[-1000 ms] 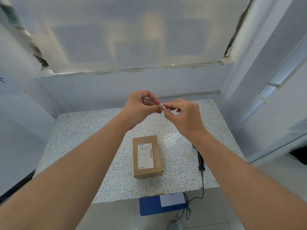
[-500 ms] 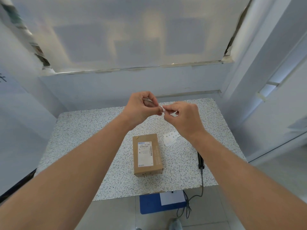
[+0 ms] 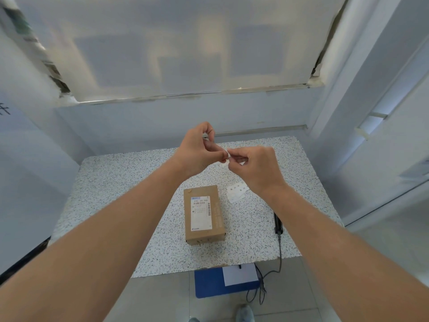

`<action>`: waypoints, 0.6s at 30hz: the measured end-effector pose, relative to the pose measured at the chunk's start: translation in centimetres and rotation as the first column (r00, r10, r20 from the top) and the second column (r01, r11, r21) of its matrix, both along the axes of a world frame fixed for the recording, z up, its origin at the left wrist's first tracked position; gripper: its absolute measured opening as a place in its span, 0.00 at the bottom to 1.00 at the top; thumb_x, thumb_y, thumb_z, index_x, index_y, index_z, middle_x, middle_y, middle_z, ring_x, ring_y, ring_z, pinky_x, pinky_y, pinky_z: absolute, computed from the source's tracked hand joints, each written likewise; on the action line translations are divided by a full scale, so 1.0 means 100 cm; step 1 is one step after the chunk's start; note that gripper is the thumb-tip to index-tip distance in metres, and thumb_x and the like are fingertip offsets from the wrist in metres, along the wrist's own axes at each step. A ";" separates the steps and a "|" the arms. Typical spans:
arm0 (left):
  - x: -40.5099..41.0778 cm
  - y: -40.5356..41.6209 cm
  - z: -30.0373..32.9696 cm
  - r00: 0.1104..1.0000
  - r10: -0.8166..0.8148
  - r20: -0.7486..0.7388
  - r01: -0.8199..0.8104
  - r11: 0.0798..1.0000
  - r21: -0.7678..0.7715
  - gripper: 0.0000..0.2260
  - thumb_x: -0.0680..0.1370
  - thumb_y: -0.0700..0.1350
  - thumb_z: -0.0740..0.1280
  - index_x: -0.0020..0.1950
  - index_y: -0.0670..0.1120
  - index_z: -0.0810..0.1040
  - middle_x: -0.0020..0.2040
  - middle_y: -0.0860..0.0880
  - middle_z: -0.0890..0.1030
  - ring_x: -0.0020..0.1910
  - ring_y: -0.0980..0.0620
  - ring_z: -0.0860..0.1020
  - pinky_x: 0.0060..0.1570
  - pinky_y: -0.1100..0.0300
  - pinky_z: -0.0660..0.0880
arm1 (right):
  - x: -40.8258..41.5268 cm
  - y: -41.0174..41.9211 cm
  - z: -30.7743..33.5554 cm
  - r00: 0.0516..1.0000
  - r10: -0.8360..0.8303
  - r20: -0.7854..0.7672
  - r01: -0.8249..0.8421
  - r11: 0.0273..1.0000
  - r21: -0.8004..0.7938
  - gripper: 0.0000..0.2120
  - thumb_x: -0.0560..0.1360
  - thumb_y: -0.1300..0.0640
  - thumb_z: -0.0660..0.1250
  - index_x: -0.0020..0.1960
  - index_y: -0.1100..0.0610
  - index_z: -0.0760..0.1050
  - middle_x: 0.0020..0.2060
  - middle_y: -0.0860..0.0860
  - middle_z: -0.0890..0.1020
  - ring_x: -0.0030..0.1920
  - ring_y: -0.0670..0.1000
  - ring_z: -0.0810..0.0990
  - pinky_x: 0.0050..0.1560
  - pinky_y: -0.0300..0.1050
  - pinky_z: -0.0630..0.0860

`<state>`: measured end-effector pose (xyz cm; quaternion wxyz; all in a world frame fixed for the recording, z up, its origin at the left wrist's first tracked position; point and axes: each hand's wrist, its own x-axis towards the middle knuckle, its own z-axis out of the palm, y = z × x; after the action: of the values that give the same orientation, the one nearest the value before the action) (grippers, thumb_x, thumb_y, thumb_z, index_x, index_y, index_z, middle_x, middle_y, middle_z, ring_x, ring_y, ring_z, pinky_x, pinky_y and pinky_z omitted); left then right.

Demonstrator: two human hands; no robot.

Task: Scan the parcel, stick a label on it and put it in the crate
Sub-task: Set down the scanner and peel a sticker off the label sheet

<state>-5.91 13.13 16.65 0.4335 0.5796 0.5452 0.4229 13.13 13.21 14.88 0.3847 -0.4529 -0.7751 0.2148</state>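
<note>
A brown cardboard parcel (image 3: 204, 213) with a white printed shipping label lies flat near the middle of the speckled table (image 3: 111, 194). Above and beyond it, my left hand (image 3: 197, 151) and my right hand (image 3: 257, 169) are held together in the air, fingertips pinching a small white label (image 3: 228, 155) between them. A white sheet of small labels (image 3: 236, 191) lies on the table to the right of the parcel. A black handheld scanner (image 3: 277, 225) rests at the table's right front, partly hidden by my right forearm.
The scanner's cable (image 3: 279, 254) hangs off the front edge to the floor. A blue crate (image 3: 209, 284) with a white sheet in it sits on the floor under the table's front edge. White walls close in behind, left and right. My shoe tips show below.
Both hands have stayed together over the table, working the small label between their fingertips. The parcel, label sheet and scanner have not moved.
</note>
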 end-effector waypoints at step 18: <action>0.011 -0.017 -0.003 0.999 0.022 0.023 -0.023 0.999 0.032 0.19 0.73 0.36 0.79 0.52 0.35 0.70 0.43 0.41 0.88 0.44 0.43 0.88 0.49 0.50 0.84 | 0.015 -0.013 -0.005 0.987 -0.044 -0.153 0.027 0.993 -0.114 0.11 0.76 0.58 0.77 0.58 0.59 0.86 0.47 0.51 0.89 0.45 0.42 0.87 0.51 0.34 0.83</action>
<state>-4.79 11.40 16.33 0.4254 0.5756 0.5397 0.4432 14.59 11.92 14.38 0.4216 -0.4693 -0.7215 0.2854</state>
